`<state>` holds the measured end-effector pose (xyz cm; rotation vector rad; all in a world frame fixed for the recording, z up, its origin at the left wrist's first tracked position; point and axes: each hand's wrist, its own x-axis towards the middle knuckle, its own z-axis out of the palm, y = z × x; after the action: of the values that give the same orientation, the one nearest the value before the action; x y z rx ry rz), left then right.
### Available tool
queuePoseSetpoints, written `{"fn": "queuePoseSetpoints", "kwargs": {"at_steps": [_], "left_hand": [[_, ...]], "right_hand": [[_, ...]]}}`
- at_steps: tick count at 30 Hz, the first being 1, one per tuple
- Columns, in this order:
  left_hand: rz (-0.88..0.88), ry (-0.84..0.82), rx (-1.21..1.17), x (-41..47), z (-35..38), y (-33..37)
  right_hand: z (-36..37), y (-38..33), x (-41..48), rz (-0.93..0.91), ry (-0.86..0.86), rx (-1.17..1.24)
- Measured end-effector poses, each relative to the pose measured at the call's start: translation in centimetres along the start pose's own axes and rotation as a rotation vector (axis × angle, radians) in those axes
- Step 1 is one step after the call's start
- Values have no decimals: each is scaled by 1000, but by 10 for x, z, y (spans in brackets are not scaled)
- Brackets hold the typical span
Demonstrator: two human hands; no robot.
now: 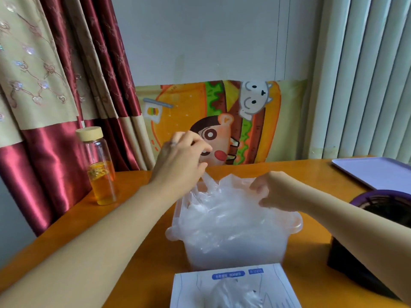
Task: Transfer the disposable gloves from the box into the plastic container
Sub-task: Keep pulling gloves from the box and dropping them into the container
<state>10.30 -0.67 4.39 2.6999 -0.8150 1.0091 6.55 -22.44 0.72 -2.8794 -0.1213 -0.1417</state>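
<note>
A translucent plastic container [289, 225] stands mid-table, heaped with crumpled clear disposable gloves [226, 210]. My left hand [180, 161] is raised above its far left rim and pinches a strip of glove film that stretches up from the heap. My right hand [278, 190] grips the glove heap at the container's far right side, fingers curled into the film. The white glove box [235, 285] lies at the front edge, open on top, with more clear gloves showing in its slot.
A glass bottle [100, 167] of amber liquid with a pale lid stands at the table's left. A lilac tray [378, 172] lies at the far right. A dark box with a purple-rimmed object [378, 201] sits at the right. A curtain hangs left.
</note>
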Motion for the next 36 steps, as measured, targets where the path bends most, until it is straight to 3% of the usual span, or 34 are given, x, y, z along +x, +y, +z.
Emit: {"fn": "queuePoseSetpoints", "kwargs": {"at_steps": [2,5,10,13,15,17,19,21,23,25,32,36], "left_hand": [[197,-240,-128,-5,-4,19],[210,-784,-71,-12,12,28],[120,-1083,107,-14,40,16],[43,-1133,152,-13,55,18],[-130,-1162,69,-11,63,22],[-221,-1184,33,-8,74,24],[-348,-1213,52,-5,87,23],[-376,-1217,92,-4,91,22],[-239,-1225,119,-6,81,26],[-63,-1201,152,-7,78,25],[14,-1227,82,-2,76,19],[40,-1108,70,18,38,12]], "right_hand": [[6,-2,2,32,-45,-61],[11,-6,5,67,-156,-240],[13,-15,9,122,-336,-549],[18,-18,7,71,-308,-618],[15,-19,4,22,-240,-703],[8,-22,4,-45,-73,-775],[3,-27,10,-130,87,-674],[7,-30,17,-183,-22,-430],[20,-27,25,-136,-359,-266],[36,-21,32,-52,-559,-262],[49,-23,35,21,-636,-387],[58,-22,43,45,-674,-453]]}}
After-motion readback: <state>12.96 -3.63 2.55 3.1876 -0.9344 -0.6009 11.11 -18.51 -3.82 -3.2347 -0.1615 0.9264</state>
